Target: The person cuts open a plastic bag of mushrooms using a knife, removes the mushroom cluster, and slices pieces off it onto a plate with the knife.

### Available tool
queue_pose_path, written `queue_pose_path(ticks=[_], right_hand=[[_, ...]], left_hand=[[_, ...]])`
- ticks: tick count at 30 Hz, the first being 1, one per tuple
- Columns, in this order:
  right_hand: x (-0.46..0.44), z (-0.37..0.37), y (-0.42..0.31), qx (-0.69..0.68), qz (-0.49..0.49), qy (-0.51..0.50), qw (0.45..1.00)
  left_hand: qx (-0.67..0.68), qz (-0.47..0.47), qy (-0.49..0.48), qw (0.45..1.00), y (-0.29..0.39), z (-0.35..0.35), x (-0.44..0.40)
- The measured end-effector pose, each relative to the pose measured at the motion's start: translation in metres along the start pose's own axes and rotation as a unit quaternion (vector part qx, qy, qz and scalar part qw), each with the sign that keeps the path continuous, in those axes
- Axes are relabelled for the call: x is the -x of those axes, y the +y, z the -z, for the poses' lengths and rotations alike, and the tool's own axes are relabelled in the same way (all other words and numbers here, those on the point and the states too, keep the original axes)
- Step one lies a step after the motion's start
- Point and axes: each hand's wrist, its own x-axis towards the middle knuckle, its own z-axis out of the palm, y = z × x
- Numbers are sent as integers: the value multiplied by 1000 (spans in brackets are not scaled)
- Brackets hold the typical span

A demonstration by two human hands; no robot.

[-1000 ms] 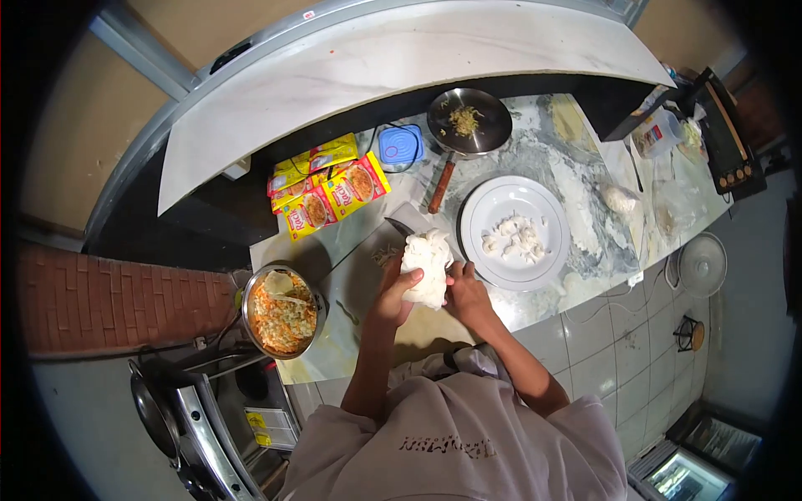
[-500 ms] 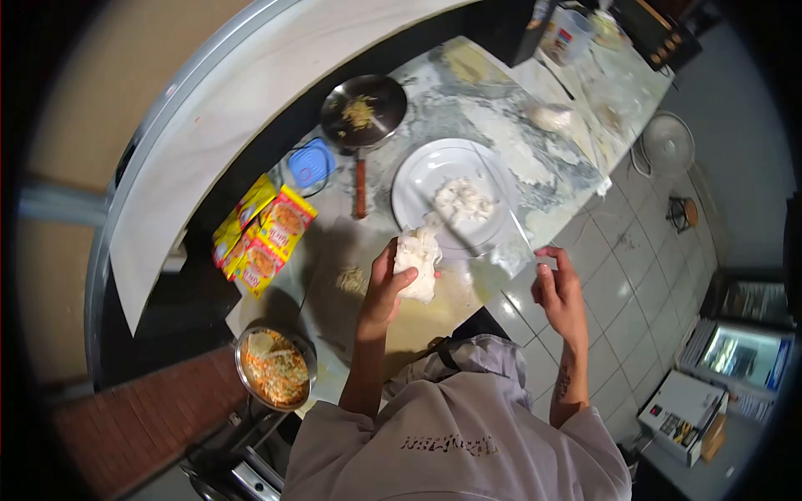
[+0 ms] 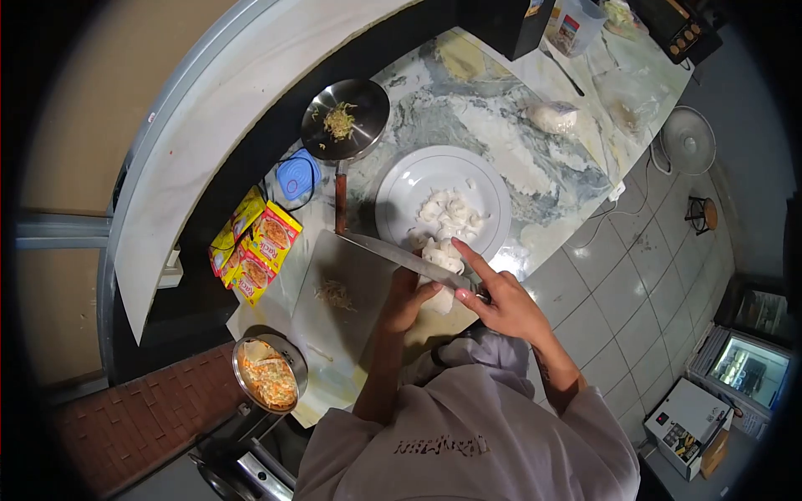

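Observation:
My left hand (image 3: 406, 302) is closed round a white, lumpy block (image 3: 440, 298) near the counter's front edge. In my right hand (image 3: 505, 304) is a large knife (image 3: 399, 257), its blade lying across the top of the block and pointing to the upper left. The index finger is stretched out. Just beyond the block, a white plate (image 3: 398, 196) holds white pieces (image 3: 451, 212). Left of my hands, a cutting board (image 3: 322, 265) carries a small heap of pale shreds (image 3: 334, 295).
A small pan (image 3: 363, 138) with chopped bits stands beyond the board, beside a blue container (image 3: 298, 174) and yellow-red packets (image 3: 266, 247). A bowl of orange and white food (image 3: 268, 377) is at lower left. Farther right lies a plastic bag (image 3: 554, 118).
The view has turned towards the right. My right hand left the block, then came back over it with the knife. My left hand still holds the block, now lower beside the plate.

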Motion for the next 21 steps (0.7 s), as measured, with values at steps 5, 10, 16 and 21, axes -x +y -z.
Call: queue_pose_path(ticks=[5, 10, 16, 21], right_hand=[[-19, 5, 3, -30, -2, -28, 999], [-35, -6, 10, -11, -33, -37, 999], [-45, -21, 32, -2, 16, 20, 1000], [-46, -11, 29, 12, 21, 9, 1000]], left_hand=[[60, 44, 26, 997, -19, 12, -3], [14, 39, 7, 999, -4, 29, -12], [-5, 16, -14, 1000, -7, 46, -23], [22, 33, 14, 999, -25, 45, -18]])
